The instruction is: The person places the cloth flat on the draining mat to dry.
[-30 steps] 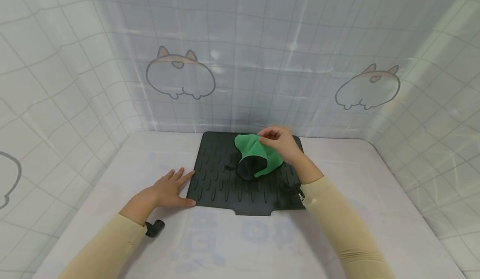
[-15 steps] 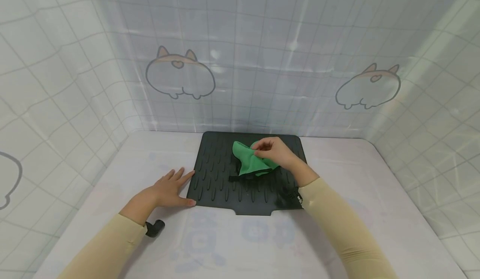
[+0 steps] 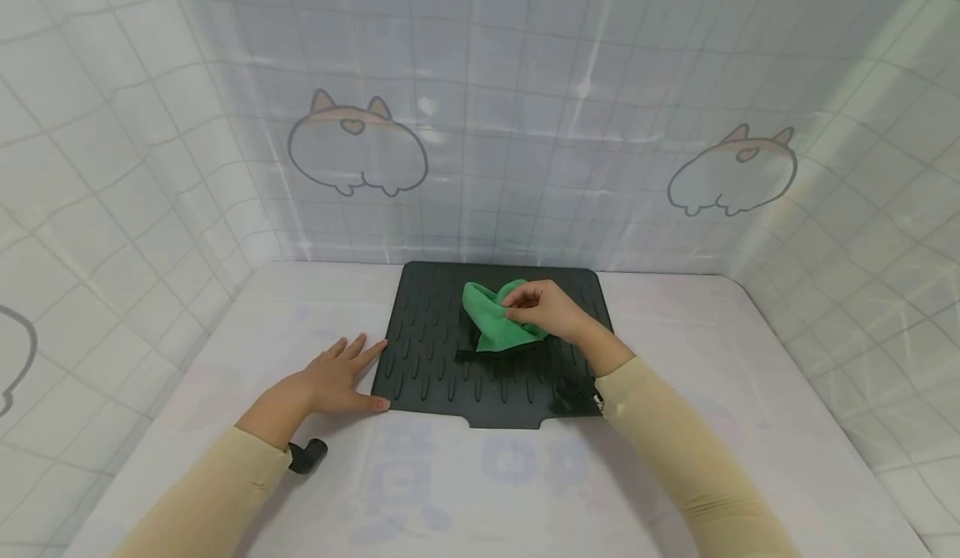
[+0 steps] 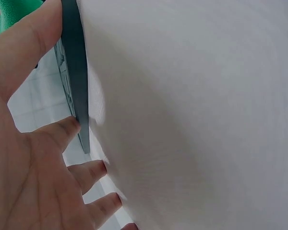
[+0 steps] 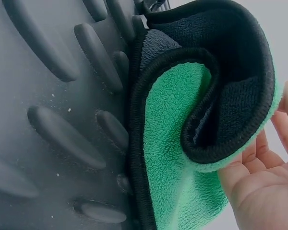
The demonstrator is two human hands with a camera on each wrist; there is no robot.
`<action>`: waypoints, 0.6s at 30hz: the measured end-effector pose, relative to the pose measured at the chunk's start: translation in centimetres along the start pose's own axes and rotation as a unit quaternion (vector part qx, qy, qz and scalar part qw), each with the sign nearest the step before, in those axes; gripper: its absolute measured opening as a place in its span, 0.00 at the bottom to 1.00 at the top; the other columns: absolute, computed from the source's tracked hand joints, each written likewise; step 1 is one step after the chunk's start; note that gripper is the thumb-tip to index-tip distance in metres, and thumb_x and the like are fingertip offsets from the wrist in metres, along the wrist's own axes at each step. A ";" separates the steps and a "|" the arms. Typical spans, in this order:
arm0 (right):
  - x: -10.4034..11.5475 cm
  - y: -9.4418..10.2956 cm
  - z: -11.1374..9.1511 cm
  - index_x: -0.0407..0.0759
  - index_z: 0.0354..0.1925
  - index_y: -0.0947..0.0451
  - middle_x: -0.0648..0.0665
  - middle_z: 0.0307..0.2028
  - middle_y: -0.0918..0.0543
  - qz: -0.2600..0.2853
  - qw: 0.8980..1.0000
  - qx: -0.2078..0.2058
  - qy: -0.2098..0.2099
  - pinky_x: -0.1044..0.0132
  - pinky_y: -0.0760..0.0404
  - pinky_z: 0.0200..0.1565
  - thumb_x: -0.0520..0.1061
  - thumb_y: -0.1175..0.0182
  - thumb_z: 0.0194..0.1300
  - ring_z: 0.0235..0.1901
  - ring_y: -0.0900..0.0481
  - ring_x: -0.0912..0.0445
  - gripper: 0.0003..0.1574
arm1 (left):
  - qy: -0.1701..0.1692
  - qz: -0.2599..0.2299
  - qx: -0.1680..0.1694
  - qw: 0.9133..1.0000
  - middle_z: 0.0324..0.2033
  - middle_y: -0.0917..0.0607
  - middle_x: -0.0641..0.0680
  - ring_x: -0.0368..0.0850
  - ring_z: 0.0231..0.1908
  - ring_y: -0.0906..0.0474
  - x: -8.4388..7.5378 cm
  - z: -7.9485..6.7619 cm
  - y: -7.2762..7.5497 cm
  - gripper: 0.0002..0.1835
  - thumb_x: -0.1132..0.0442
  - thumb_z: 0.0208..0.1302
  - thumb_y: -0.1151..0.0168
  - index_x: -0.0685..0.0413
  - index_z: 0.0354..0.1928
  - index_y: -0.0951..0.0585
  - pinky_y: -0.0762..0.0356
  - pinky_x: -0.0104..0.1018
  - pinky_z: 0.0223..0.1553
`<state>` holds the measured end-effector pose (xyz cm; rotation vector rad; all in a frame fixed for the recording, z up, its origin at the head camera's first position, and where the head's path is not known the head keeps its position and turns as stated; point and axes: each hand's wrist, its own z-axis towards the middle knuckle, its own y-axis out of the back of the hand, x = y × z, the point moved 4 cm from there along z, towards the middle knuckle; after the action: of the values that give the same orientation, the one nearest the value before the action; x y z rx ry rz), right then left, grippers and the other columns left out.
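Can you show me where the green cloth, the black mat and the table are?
Green cloth [image 3: 494, 327], head view: on its green side.
Black mat [image 3: 439, 374], head view: on its bare left part.
Table [image 3: 480, 512], head view: on its near part.

Left hand [image 3: 328, 384] lies splayed, right hand [image 3: 550, 309] pinches

Head view forward-down, wrist views close, all sharing cloth [image 3: 492, 326]

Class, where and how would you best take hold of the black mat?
Probably by the tab on the near edge of the mat, coming from the person's side, thumb above and fingers beneath. The tab juts out uncovered, whereas the cloth, pinched by the right hand, covers part of the middle, and the far edge lies close to the wall.
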<state>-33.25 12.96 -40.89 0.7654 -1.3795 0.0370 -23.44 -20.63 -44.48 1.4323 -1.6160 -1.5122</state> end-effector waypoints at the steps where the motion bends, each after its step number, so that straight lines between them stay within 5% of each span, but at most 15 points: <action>1: 0.0 0.0 0.0 0.50 0.42 0.18 0.47 0.40 0.19 0.000 1.000 0.000 0.000 0.60 0.21 0.41 0.48 0.36 0.58 0.40 0.22 0.53 0.11 | 0.001 0.001 0.000 1.000 0.69 0.53 0.67 0.73 0.65 0.58 0.0 0.0 0.0 0.55 0.27 0.48 0.45 0.49 0.72 0.50 0.54 0.69 0.58; 18: 0.0 -0.2 0.0 0.50 0.42 0.18 0.47 0.40 0.19 -0.001 1.000 0.000 -0.002 0.60 0.21 0.41 0.48 0.35 0.58 0.41 0.22 0.53 0.12 | 0.011 0.002 0.000 1.000 0.69 0.52 0.66 0.71 0.66 0.58 0.3 0.3 0.0 0.55 0.27 0.47 0.44 0.48 0.72 0.50 0.53 0.68 0.59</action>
<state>-33.17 12.84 -40.94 0.7676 -1.3831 0.0333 -23.78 -20.79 -44.64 1.4404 -1.6046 -1.4892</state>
